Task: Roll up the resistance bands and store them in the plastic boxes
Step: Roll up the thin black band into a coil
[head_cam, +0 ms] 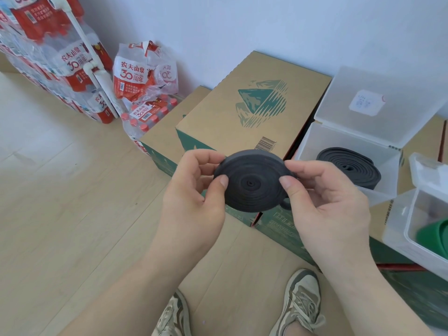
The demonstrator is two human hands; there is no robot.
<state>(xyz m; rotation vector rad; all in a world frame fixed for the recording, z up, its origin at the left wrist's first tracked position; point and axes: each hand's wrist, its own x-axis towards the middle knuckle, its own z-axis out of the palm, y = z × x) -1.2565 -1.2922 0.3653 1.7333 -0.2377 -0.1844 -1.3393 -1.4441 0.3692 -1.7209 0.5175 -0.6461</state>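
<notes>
the coiled black band [251, 181] is pinched at both edges by the left hand [194, 190] and right hand [322, 197], so it is kept from unrolling, apparently.

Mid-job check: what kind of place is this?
Likely a storage corner of a room: shrink-wrapped packs of red-labelled water bottles on the pale wood-look floor, and brown cardboard cartons with green mountain print against the white wall.

We saw a matt black rubber band coil [249, 181], a translucent frosted plastic box [349, 166], plain brown cardboard cartons [242, 112], glossy crinkled plastic wrap on the bottle packs [143, 76] and a pale smooth wood-look floor [72, 190].
</notes>
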